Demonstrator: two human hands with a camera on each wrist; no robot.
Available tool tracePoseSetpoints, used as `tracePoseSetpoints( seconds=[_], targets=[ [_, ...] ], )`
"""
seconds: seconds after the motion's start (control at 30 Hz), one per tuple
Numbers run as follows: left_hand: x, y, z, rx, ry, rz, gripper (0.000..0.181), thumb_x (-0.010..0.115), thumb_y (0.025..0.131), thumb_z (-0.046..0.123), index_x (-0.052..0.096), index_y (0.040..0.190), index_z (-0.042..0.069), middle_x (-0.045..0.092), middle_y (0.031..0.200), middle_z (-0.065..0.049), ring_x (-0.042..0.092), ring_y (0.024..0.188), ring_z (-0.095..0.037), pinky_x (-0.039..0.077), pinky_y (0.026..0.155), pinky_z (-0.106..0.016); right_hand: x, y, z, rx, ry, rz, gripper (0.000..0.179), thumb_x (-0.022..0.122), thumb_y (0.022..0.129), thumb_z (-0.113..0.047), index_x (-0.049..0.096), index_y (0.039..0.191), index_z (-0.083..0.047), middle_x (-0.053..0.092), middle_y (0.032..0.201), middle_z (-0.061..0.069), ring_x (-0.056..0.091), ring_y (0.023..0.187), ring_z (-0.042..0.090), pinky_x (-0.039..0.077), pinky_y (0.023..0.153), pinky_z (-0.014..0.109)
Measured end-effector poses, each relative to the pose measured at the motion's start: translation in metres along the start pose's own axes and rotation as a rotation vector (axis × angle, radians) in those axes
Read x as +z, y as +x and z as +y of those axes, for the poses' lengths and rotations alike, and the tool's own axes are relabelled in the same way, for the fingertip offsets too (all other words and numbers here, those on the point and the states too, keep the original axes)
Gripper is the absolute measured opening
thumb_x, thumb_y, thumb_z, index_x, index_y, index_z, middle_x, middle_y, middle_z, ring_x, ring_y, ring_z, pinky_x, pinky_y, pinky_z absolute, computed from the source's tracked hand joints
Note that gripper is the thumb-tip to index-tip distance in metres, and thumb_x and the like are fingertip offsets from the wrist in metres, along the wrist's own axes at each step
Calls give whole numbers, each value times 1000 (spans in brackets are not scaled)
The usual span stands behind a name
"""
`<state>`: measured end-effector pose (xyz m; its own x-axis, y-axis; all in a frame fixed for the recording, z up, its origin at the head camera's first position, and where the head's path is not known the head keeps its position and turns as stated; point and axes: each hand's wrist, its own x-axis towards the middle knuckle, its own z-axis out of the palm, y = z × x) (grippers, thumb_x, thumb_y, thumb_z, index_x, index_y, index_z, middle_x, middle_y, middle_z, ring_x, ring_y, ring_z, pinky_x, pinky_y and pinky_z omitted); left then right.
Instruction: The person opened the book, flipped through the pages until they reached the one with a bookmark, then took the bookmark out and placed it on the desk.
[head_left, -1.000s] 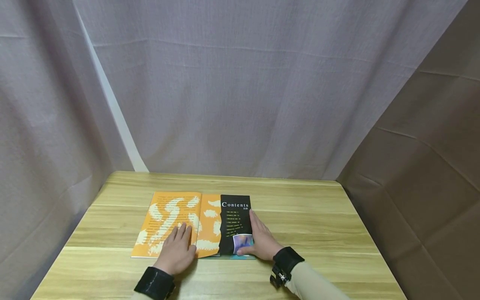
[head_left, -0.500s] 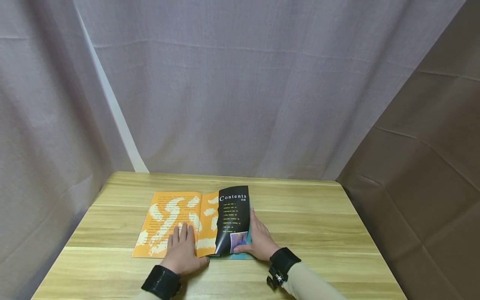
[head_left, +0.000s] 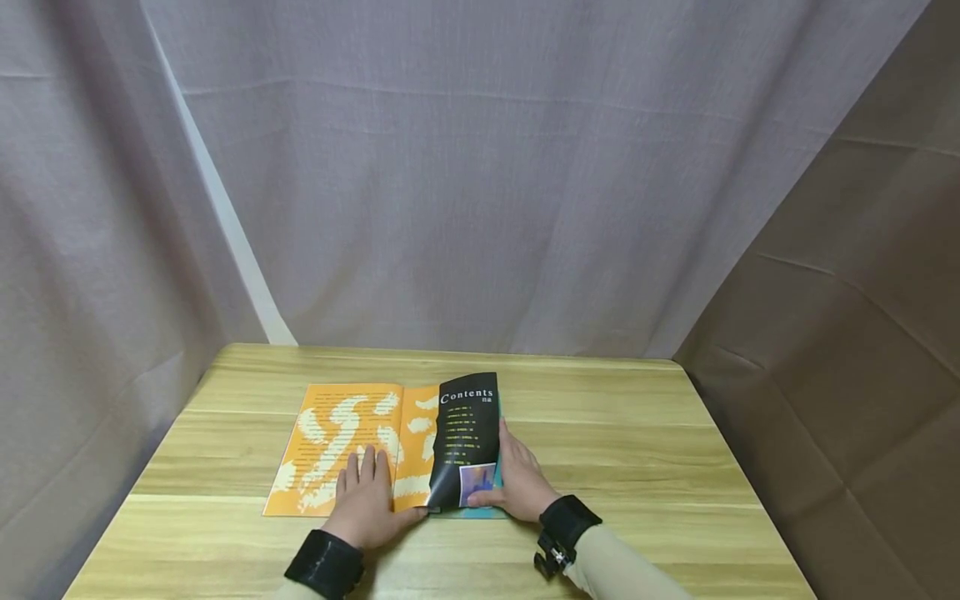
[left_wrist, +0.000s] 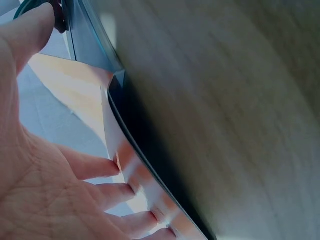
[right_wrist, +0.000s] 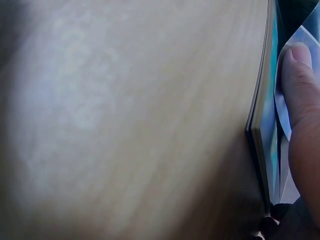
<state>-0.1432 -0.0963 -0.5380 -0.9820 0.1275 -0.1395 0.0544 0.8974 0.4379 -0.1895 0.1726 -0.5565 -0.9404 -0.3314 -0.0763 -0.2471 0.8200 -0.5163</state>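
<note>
"One booklet (head_left: 417, 450) is lying open on the counter (head_left: 622, 467). How are the hands standing over it?"

"The left hand (head_left: 367, 508) is lying spread, its fingers resting on the orange page (head_left: 322, 425) and its thumb reaching right toward the black page (head_left: 465, 433). The right hand (head_left: 521, 479) is keeping its fingers straight along the booklet's right edge, its thumb pressing the black page's near corner."

"Which faults are threatening?"

"The black page is bowing upward between the hands. Excess push from the right thumb is likely risking a crease; weak contact is risking slip and spring-back."

"And beneath?"

"A teal sheet (head_left: 480, 513) is showing just under the right thumb. Overly deep contact is risking a double lift. Insufficient pressure under the left hand is risking the booklet's sliding."
</note>
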Motion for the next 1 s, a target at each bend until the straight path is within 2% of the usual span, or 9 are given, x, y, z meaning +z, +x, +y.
tracePoseSetpoints(
  seconds=[0.27, 0.5, 0.63, 0.8, 1.0],
  targets=[
    [-2, 0, -1, -1, -12, -19, 115, 67, 73, 70, 26, 149, -6, 14, 154, -32, 5, 139, -55, 7, 110, -67, 0, 0, 3, 1, -8, -16, 138, 68, 62, -75, -6, 154, -4, 14, 159, 19, 17, 143, 35, 16, 115, 53],
    [-5, -1, -5, 21, -37, -18, 107, 66, 77, 66, 28, 149, -4, 14, 154, -31, 5, 139, -54, 7, 111, -66, -5, -2, 3, 13, -5, -80, 141, 68, 58, -79, -4, 154, -4, 13, 159, 19, 15, 144, 35, 16, 115, 53],
    [-6, -2, -8, 32, -63, -9, 101, 68, 79, 61, 31, 147, -5, 16, 154, -31, 7, 139, -53, 9, 110, -66, -8, -3, 4, -42, -2, -104, 141, 73, 59, -74, -1, 154, 0, 10, 159, 21, 12, 144, 37, 15, 115, 55],
    [-6, -2, -11, 50, -89, 13, 98, 70, 80, 56, 33, 146, -6, 21, 152, -32, 11, 138, -54, 13, 109, -67, -8, -4, 9, -112, -43, -133, 135, 75, 61, -70, 10, 152, 4, 5, 159, 24, 7, 144, 41, 14, 114, 57],
    [-8, -3, -13, 67, -112, 20, 92, 68, 84, 52, 33, 145, -8, 23, 151, -32, 13, 138, -54, 14, 109, -67, -8, -3, 12, -128, -79, -159, 127, 70, 66, -72, 11, 155, -3, 1, 160, 21, 3, 145, 39, 12, 115, 57]
  ],
)
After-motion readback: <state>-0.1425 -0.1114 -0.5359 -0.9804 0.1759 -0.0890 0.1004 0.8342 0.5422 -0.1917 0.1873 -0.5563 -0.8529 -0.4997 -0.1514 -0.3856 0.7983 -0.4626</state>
